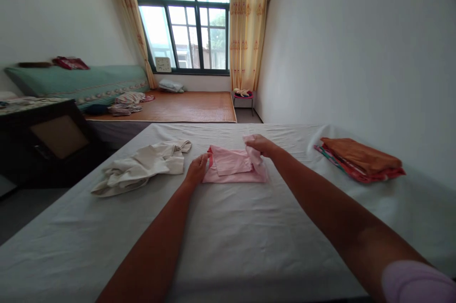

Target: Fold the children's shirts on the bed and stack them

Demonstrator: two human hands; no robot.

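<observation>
A pink garment point(231, 178) with a red edge on its left lies partly folded on the white sheet point(228, 236). My right hand point(262, 144) pinches its right end, and that bunched part is lifted a little off the rest. At the left end, beside the red edge, my left hand point(197, 169) has its fingers together and closed on the cloth; the exact grip is partly hidden. To the left lies a crumpled cream garment point(144, 167), apart from my left hand. A stack of folded clothes point(361, 158), orange-brown on top, sits at the right.
Beyond the sheet is a low bed with a brown mat point(192, 106), with a striped cloth point(128, 102) and a pillow point(171, 85) on it. A dark cabinet point(53, 132) stands at the left. A wall point(356, 56) runs along the right; a small stool point(243, 96) stands near the curtain.
</observation>
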